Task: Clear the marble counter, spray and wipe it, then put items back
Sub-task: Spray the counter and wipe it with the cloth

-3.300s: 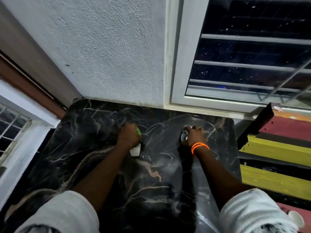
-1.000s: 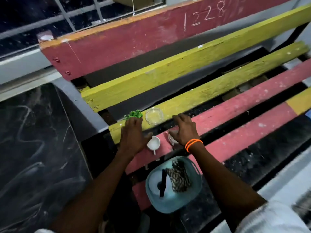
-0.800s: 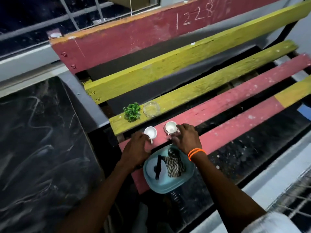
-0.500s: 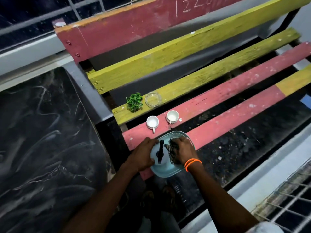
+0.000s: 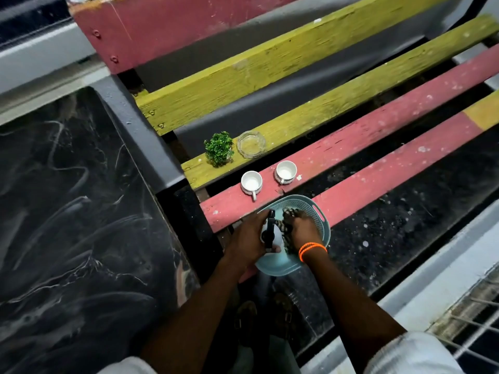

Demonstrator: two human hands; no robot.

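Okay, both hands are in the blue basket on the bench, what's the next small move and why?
Probably lift both out together: the left hand is wrapped around the spray bottle, the right hand is on the striped cloth, both inside the basket. The marble counter looks bare, with the plant, ashtray and cups parked on the bench.

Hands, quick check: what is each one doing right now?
Left hand: closed around the spray bottle in the basket.
Right hand: gripping the striped cloth in the same basket.

Glossy marble counter [image 5: 67, 211], rough painted-wood bench [image 5: 351, 147], plastic basket [image 5: 321, 211]
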